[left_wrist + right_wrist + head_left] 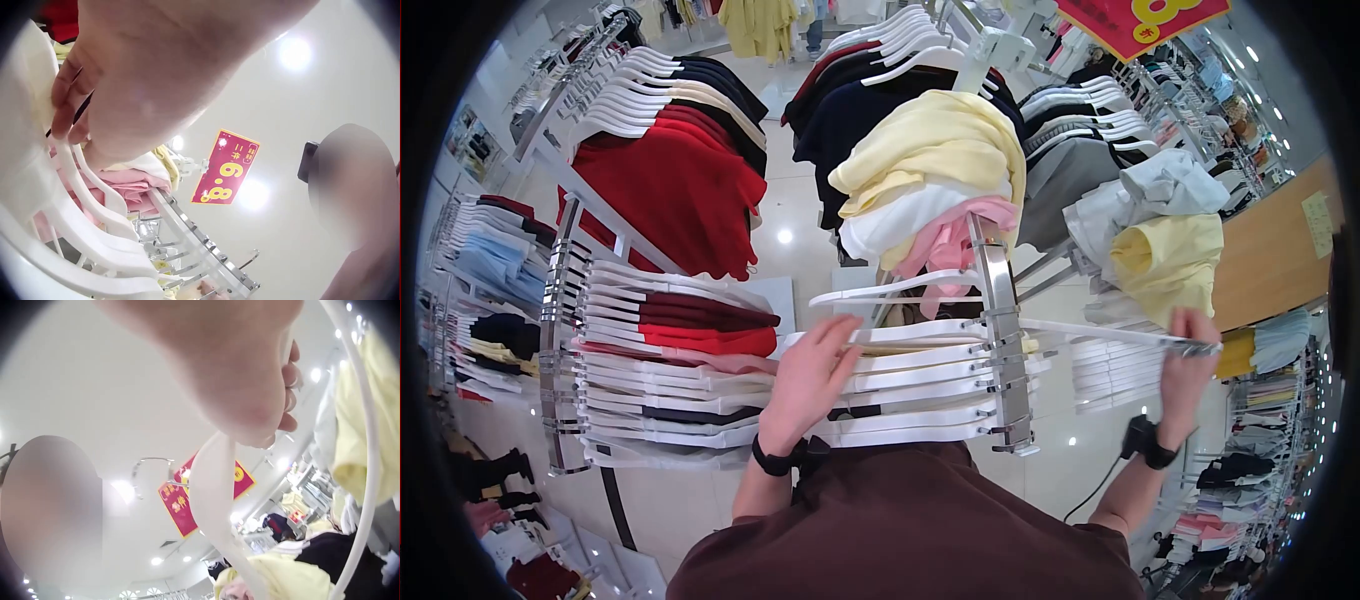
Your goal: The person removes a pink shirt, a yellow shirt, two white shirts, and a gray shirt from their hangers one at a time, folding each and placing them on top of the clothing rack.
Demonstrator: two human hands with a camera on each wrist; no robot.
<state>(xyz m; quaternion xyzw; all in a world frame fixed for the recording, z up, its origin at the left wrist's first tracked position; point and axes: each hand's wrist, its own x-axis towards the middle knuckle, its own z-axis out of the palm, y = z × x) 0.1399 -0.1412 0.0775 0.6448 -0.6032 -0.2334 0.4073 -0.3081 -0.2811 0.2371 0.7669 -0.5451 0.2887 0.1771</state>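
A bare white clothes hanger [1100,332] is gripped in my right hand [1188,375], out to the right of the rack. In the right wrist view, fingers [289,397] curl round that hanger [212,494], and its metal hook shows. My left hand [808,380] lies over the row of white hangers on the near rack, fingers extended and fingertips blurred. Seen from the left wrist, its fingers [61,119] touch the edge of a white hanger [94,200]. Another bare hanger [900,288] sits at the far end of this row.
A notched metal rail [1000,340] borders the hangers on the right, another rail [560,350] on the left. Folded yellow, white and pink garments [940,150] are heaped beyond. Red tops [670,190] hang at left, yellow and white clothes [1170,250] at right.
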